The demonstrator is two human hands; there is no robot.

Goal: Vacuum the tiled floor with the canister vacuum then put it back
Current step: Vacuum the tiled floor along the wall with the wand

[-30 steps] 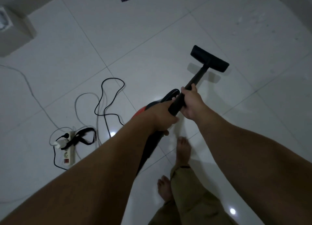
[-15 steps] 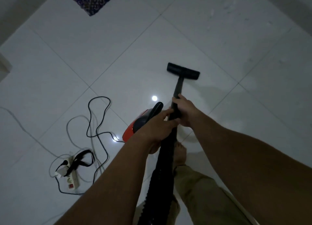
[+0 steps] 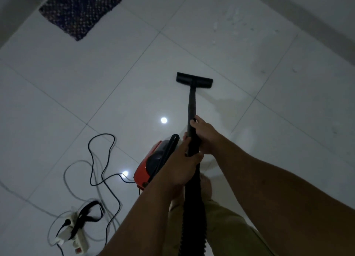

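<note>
A black vacuum wand (image 3: 191,106) runs from my hands to a flat black floor head (image 3: 194,80) resting on the white tiled floor (image 3: 115,86). My right hand (image 3: 206,135) grips the wand higher up, fingers curled round it. Just below, my left hand (image 3: 180,165) grips the wand where the ribbed black hose (image 3: 193,213) begins. The red and black canister (image 3: 151,167) sits on the floor under my left hand, partly hidden by it.
A black power cord (image 3: 101,159) loops over the tiles to a white power strip (image 3: 76,238) at lower left, with a pale cable and a black strap. A dark woven mat (image 3: 84,10) lies far left. A wall (image 3: 307,11) runs along the right. My bare foot (image 3: 206,186) stands by the hose.
The floor head has swung from the right to straight ahead and lies square to me. My view has tilted up, bringing the mat into sight. Both hands keep their grip.
</note>
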